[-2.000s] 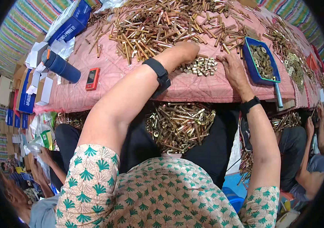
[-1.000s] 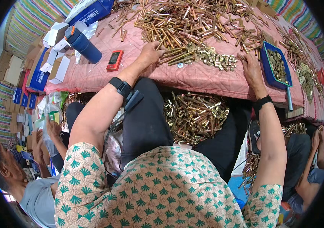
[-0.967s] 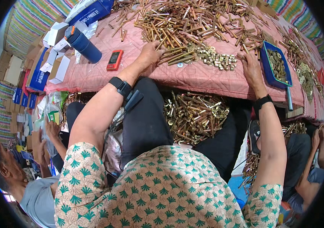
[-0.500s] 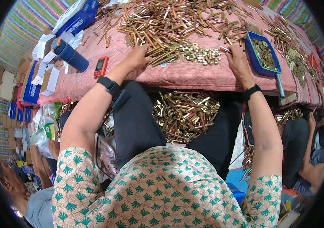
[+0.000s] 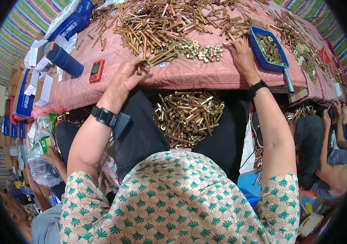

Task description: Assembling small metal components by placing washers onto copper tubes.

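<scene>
Over the table's near edge, my left hand [image 5: 128, 75] is closed, its fingertips pinching small brass-coloured metal pieces [image 5: 143, 64] whose exact kind I cannot make out. Just beyond it lie several longer brass-coloured rods [image 5: 163, 56]. My right hand [image 5: 242, 57] is closed, with a short copper-coloured metal rod [image 5: 228, 44] between thumb and forefinger. It rests on the pink cloth left of a blue tray [image 5: 256, 55] of washers [image 5: 270, 48]. A cluster of hex nuts [image 5: 206, 53] sits between my hands. Behind it spreads a large heap of metal rods [image 5: 157, 26].
A blue bottle [image 5: 65, 60], a red device [image 5: 96, 71] and a blue-and-white box [image 5: 69, 20] are on the table's left. Between my knees is a pile of bolts [image 5: 189, 118]. Other people sit close by on both sides; one person's arm [image 5: 324, 150] shows at right.
My left hand has drawn back from the rods toward me, now with brass-coloured pieces in its fingertips. My right hand still holds the copper-coloured rod. The whole view has shifted slightly.
</scene>
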{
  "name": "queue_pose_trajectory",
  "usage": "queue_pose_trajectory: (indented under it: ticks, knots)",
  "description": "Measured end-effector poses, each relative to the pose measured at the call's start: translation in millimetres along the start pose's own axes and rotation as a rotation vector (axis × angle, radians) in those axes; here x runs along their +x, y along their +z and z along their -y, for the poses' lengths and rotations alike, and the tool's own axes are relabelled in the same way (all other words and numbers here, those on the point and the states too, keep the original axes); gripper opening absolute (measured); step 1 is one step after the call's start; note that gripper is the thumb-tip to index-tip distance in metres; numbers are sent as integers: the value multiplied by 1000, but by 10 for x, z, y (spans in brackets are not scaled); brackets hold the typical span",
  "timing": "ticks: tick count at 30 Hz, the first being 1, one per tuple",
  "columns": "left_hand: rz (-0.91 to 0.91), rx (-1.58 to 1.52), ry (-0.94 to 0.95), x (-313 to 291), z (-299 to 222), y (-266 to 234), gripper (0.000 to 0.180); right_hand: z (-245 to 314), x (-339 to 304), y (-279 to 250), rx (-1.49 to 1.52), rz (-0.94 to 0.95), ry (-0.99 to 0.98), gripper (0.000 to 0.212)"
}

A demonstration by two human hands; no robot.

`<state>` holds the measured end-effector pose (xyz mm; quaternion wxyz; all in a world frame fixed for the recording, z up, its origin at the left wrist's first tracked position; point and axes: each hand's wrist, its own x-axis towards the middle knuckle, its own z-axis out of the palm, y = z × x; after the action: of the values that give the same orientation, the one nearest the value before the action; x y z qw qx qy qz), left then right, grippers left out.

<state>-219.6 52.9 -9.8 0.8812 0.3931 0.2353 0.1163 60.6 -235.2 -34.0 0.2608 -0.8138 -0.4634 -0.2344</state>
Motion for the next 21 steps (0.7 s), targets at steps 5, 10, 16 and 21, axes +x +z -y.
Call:
queue_pose_trajectory:
  ticks: [5, 10, 16, 21]
  knots:
    - [174, -164, -73, -111, 299, 156, 21, 67, -57, -98, -96, -50, -60, 19]
    - [284, 131, 42, -19, 264, 215, 22, 316, -174, -44, 223, -180, 217, 19]
    - [450, 703, 177, -309, -344, 452, 23, 694, -150, -77, 374, 25, 192, 17]
    - [494, 734, 89, -500, -316, 344, 32, 847, -177, 90, 523, 156, 208, 18]
